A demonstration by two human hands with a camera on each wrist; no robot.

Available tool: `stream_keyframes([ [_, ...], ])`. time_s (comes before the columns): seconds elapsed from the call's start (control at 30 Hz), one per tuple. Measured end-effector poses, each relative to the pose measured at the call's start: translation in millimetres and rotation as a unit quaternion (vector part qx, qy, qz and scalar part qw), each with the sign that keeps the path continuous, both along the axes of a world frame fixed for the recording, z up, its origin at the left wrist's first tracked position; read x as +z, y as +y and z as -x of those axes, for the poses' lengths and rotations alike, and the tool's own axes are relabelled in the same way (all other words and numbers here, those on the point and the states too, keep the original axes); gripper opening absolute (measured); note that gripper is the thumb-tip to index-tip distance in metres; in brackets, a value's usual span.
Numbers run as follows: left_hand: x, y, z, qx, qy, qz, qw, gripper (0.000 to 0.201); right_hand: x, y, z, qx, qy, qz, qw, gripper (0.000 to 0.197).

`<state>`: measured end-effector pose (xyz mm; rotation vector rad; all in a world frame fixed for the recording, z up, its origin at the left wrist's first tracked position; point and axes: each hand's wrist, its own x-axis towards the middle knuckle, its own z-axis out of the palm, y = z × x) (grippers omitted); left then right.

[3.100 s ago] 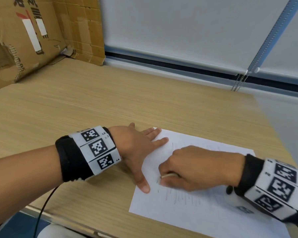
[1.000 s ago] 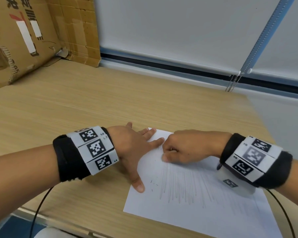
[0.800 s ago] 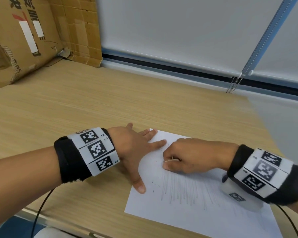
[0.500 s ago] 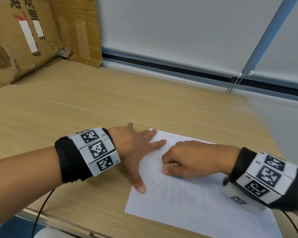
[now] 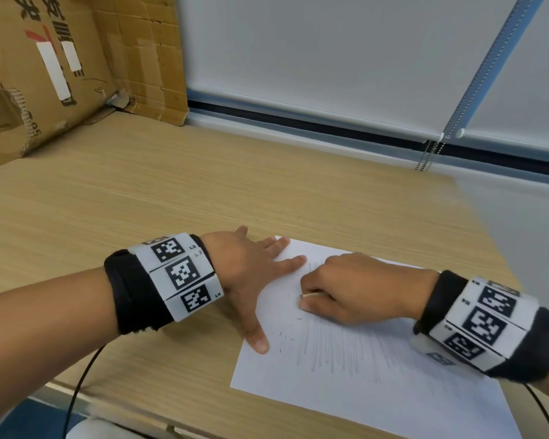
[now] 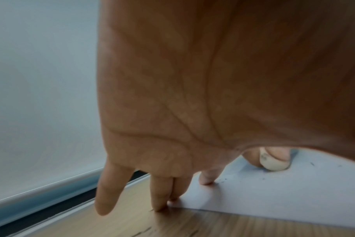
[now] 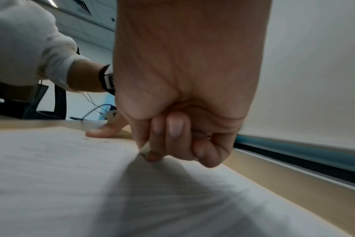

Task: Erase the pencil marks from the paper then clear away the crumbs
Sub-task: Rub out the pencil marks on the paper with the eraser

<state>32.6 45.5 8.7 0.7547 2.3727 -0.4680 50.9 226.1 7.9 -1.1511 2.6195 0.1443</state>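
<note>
A white sheet of paper lies on the wooden desk, with faint vertical pencil marks across its middle. My right hand pinches a small pale eraser and presses it onto the upper left part of the sheet. Small dark eraser crumbs lie on the paper to the left of the marks. My left hand rests flat with spread fingers on the sheet's left edge and far corner, thumb near the crumbs. The right wrist view shows the eraser only as a sliver between fingertips.
A worn cardboard box stands at the far left corner of the desk. A white roller blind with a bead chain hangs behind the desk. A black cable runs off the near edge under my left forearm.
My right hand with the eraser has rubbed back and forth over the top of the pencil marks, ending slightly lower than a second ago. The left hand has stayed put.
</note>
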Motion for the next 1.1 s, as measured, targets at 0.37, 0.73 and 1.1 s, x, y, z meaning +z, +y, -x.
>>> stream_keyframes([
  [0.37, -2, -2, 2, 0.0, 0.003, -0.012, 1.0, 0.144, -2, -3, -16, 0.014, -0.009, 0.007, 1.0, 0.035],
  [0.73, 1, 0, 0, 0.003, -0.002, 0.0, 1.0, 0.143, 1, -5, -33, 0.045, -0.048, 0.003, 0.998, 0.034],
  [1.1, -1, -1, 1, -0.001, -0.006, -0.001, 1.0, 0.144, 6, -4, -34, 0.043, -0.043, -0.003, 0.998, 0.033],
])
